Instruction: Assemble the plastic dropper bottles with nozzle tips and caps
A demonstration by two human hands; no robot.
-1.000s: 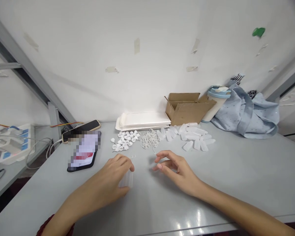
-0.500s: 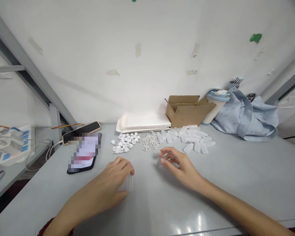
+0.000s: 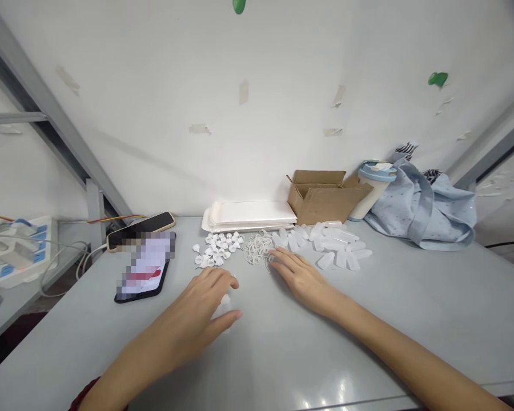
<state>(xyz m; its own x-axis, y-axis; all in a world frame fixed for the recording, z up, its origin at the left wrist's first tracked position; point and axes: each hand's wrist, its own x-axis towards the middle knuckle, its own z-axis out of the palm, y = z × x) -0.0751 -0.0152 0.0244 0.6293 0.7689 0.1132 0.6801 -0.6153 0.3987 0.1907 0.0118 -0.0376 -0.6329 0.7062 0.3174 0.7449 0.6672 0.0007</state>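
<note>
On the grey table (image 3: 282,354), my left hand (image 3: 212,305) is raised a little with thumb and fingers apart. A translucent piece (image 3: 225,308) lies partly hidden behind it, between thumb and fingers. My right hand (image 3: 304,279) reaches palm down, its fingertips at the right edge of a tangle of thin pale cords (image 3: 257,246). Left of the cords are several small white caps (image 3: 216,249). To their right lies a pile of translucent plastic pieces (image 3: 340,242), just beyond my right hand.
White flat trays (image 3: 251,215) and an open cardboard box (image 3: 321,202) stand by the wall. Right of them are a lidded cup (image 3: 372,185) and a blue bag (image 3: 428,211). Two phones (image 3: 148,274) lie left, near a power strip (image 3: 38,251).
My right hand has moved slightly forward and left onto the cords' edge, its fingers flatter. My left hand's thumb and fingers have spread away from the translucent piece.
</note>
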